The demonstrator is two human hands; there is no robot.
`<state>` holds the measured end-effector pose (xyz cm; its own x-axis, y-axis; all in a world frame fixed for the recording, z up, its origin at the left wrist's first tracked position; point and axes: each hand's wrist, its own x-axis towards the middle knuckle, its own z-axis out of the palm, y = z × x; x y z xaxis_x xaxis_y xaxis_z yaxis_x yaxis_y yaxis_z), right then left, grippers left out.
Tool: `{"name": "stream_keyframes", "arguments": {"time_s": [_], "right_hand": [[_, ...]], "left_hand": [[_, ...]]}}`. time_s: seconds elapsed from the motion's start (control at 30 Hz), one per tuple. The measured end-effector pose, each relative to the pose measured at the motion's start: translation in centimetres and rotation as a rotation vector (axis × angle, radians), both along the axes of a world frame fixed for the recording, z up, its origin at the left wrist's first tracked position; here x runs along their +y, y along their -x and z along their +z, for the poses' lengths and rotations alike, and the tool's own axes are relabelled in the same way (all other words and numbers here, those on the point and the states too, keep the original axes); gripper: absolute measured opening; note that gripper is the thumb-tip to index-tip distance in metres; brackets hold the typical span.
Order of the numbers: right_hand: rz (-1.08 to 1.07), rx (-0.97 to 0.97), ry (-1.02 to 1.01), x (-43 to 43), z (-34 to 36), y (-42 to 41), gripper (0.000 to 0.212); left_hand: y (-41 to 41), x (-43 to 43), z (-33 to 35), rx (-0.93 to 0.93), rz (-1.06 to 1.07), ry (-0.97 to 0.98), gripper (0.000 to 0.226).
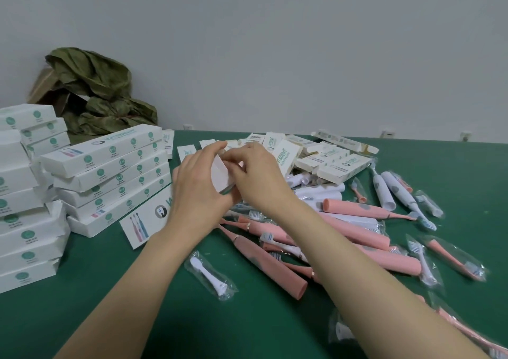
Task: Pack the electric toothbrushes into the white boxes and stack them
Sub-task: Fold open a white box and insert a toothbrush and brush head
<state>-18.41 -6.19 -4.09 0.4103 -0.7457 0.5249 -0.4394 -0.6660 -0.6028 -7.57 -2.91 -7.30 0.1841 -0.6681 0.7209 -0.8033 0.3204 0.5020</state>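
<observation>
My left hand and my right hand both grip one white box, held end-on above the table centre, its end flap between my fingertips. Whatever is inside the box is hidden. Below and to the right lies a pile of pink electric toothbrushes mixed with white ones and bagged brush heads. A stack of closed white boxes stands just left of my hands, and a second, taller stack fills the far left edge. Flat, unfilled white boxes lie heaped behind my hands.
One bagged white brush head lies alone on the green table near my left forearm. A flattened box lies against the near stack. An olive-green bag over a cardboard carton sits at the back left by the wall.
</observation>
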Motion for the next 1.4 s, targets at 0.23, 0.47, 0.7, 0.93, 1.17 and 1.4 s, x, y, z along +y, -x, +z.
{"name": "stream_keyframes", "arguments": {"time_s": [0.23, 0.47, 0.7, 0.93, 1.17, 1.4], "right_hand": [[-0.402, -0.304, -0.251, -5.5, 1.2, 8.7, 0.019], [-0.920, 0.423, -0.425, -10.8, -4.3, 17.0, 0.018], [-0.962, 0.357, -0.435, -10.6, -5.5, 16.7, 0.024], [-0.656, -0.453, -0.514, -7.8, -1.4, 13.5, 0.028], [0.122, -0.539, -0.582, -0.6, 3.4, 5.3, 0.005], [0.035, -0.711, -0.566, 0.9, 1.5, 0.2, 0.010]], "left_hand": [[-0.7, -0.4, -0.4, -0.045, 0.005, -0.014, 0.063], [-0.7, -0.7, -1.0, -0.074, 0.011, -0.005, 0.064], [-0.8, -0.6, -0.8, -0.061, 0.010, -0.011, 0.064], [-0.7, -0.5, -0.7, -0.068, 0.010, -0.019, 0.064], [-0.7, -0.1, -0.1, -0.030, 0.005, -0.023, 0.064], [-0.6, 0.1, 0.2, 0.031, -0.018, 0.008, 0.064]]}}
